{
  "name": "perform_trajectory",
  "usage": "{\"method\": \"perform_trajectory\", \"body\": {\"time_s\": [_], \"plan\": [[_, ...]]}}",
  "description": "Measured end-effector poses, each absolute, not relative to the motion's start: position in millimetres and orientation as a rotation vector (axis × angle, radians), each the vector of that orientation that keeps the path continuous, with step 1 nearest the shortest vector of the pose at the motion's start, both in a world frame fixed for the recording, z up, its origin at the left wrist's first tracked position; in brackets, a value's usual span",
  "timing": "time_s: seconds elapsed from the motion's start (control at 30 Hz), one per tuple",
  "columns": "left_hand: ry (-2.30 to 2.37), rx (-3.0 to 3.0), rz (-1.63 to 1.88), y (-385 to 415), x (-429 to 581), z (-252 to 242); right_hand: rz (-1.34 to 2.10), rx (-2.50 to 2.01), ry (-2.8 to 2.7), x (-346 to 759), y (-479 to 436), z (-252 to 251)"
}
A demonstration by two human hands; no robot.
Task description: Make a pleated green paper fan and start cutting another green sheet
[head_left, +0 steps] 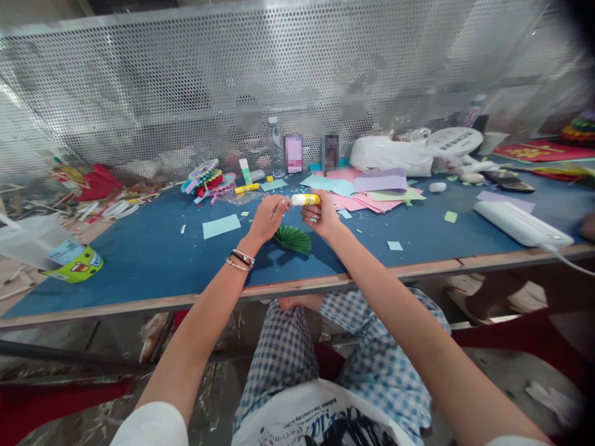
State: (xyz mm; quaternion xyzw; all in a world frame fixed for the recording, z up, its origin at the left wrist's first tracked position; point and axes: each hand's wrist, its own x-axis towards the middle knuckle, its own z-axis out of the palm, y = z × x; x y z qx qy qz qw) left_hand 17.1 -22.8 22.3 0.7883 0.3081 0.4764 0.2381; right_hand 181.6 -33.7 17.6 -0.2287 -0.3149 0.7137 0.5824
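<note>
Right hand (320, 217) is clenched around the yellow glue stick (307, 199), holding it level above the blue table (153, 254). Left hand (268, 217) pinches the stick's white end with its fingertips, bracelets (242, 259) showing on that wrist. Just below the glue stick, between the two wrists, a green pleated paper fan (292, 239) lies flat on the table. Left of the fan sits a light blue paper rectangle (221, 226). Beyond the fan, toward the perforated metal screen (186, 93), a pile of pink, teal and lilac sheets (367, 189) spreads out, with a second glue stick (246, 188) and a clear bottle (276, 147) nearby. Far right of the fan, a white power strip (520, 223) rests near the table edge.
</note>
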Motion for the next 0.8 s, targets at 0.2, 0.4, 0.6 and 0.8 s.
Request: {"method": "perform_trajectory", "body": {"time_s": [0.2,0.4,0.6,0.8], "plan": [[0.848,2.366,1.222,-22.5,19.5,15.5,1.846,-0.57,-0.703,182.9,-29.0,9.8],[0.797,2.57,1.285,-22.2,17.2,16.3,1.896,-0.538,-0.726,185.1,-30.2,10.9],[0.86,2.521,1.411,-26.0,18.1,18.4,1.901,-0.546,-0.727,185.9,-30.1,11.1],[0.962,2.403,1.573,-21.4,11.4,23.1,1.897,-0.574,-0.67,187.5,-29.4,11.8]]}}
